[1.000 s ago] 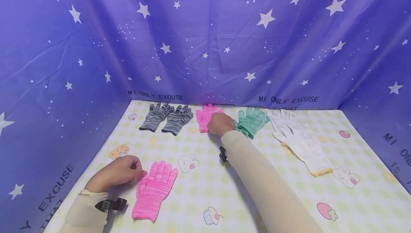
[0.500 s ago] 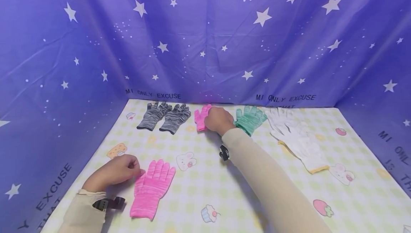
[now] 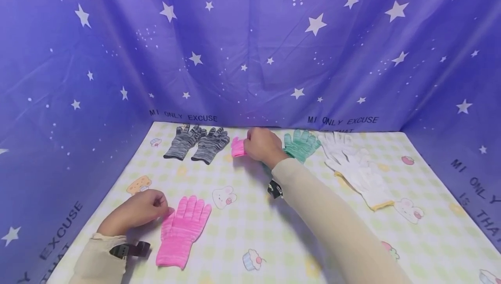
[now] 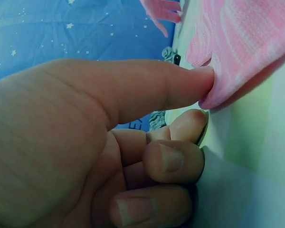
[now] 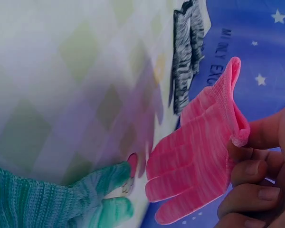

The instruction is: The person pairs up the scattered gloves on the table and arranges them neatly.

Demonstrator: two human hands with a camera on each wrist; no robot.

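Observation:
In the head view my left hand point(image 3: 138, 209) is beside a pink knitted glove point(image 3: 182, 232) lying flat at the near left. The left wrist view shows the thumb and a curled finger pinching the edge of this glove point(image 4: 247, 42). Farther back, my right hand point(image 3: 265, 144) holds a second pink glove point(image 3: 237, 147), partly hidden behind the hand. The right wrist view has that glove point(image 5: 192, 154) lifted off the table, pinched at its cuff, its fingers hanging down.
Two grey-black gloves point(image 3: 210, 145) lie at the back left. Green gloves point(image 3: 302, 145) lie just right of my right hand, and white gloves with yellow cuffs point(image 3: 358, 168) lie farther right. A purple starry curtain point(image 3: 250, 58) encloses the checked table point(image 3: 235, 240).
My right hand has lifted the back pink glove off the table and shifted slightly left and up. The left hand and its glove stay put, while the head view drifts slightly.

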